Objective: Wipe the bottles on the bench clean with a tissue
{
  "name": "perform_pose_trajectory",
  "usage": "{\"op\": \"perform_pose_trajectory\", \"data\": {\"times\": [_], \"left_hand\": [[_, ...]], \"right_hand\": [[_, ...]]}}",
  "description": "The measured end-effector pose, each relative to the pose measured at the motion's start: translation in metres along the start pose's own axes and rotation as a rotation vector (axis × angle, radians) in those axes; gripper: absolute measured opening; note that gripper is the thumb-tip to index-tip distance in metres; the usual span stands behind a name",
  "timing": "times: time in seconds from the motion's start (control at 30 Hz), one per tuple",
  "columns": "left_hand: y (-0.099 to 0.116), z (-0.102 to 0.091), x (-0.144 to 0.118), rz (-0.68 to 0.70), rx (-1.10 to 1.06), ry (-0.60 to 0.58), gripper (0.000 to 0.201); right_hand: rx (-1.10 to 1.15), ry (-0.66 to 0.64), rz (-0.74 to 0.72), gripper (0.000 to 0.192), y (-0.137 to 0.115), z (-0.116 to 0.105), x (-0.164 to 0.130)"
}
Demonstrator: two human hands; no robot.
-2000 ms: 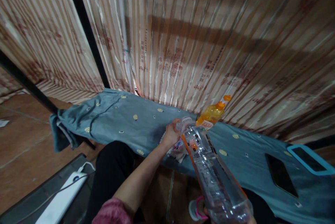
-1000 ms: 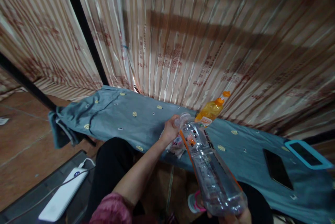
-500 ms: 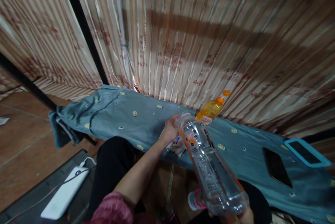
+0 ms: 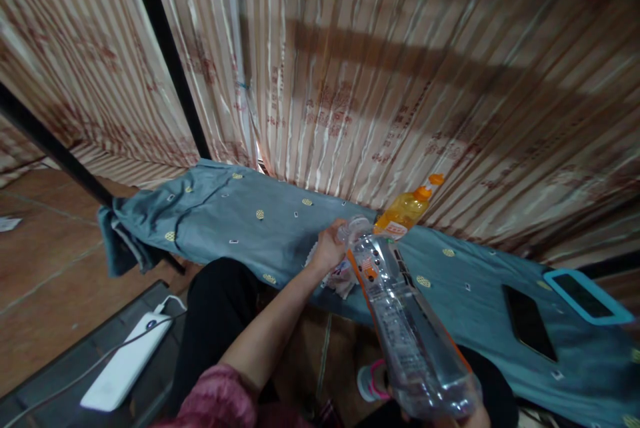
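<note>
The clear plastic bottle [image 4: 400, 321] is held tilted, base toward the camera and neck pointing away over the blue patterned cloth [image 4: 240, 228]. The left hand [image 4: 330, 248] is closed around the bottle's neck, its fingers wrapped at the pale cap [image 4: 356, 225]; whether the cap is seated or loose cannot be told. The right hand [image 4: 467, 419] shows only as a sliver at the bottom edge, under the bottle's base and supporting it; its grip is largely hidden by the bottle. A bottle of orange liquid [image 4: 406, 211] with an orange spout stands on the cloth just beyond the clear bottle's neck, against the striped curtain [image 4: 380, 81]. A crumpled wrapper [image 4: 340, 278] lies on the cloth directly below the left hand. To the right on the cloth lie a dark phone [image 4: 529, 323] and, farther right, a device in a blue case [image 4: 585, 296], well apart from both hands. A white power bank [image 4: 125, 365] with a cable rests on a dark surface at lower left. A small pink-banded item [image 4: 373, 381] sits low, beside the bottle's base.
</note>
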State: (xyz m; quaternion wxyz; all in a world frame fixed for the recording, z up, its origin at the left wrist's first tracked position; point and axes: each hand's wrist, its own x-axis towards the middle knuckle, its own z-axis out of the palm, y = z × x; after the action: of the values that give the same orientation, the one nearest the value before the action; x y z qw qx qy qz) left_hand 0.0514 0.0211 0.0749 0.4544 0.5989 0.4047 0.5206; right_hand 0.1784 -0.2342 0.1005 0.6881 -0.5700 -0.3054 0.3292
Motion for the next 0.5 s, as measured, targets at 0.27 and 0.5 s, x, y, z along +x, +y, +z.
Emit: {"op": "perform_pose_trajectory", "data": {"times": [0.27,0.5], "left_hand": [[0.009,-0.002,-0.002,-0.023,0.023,-0.003,0.02],[0.012,-0.002,-0.002,-0.013,0.022,0.012,0.015]], "right_hand": [[0.007,-0.061,0.002,0.092,-0.003,0.003,-0.007],[0.105,-0.104,0.203,0.108,-0.012,0.007,-0.014]]}}
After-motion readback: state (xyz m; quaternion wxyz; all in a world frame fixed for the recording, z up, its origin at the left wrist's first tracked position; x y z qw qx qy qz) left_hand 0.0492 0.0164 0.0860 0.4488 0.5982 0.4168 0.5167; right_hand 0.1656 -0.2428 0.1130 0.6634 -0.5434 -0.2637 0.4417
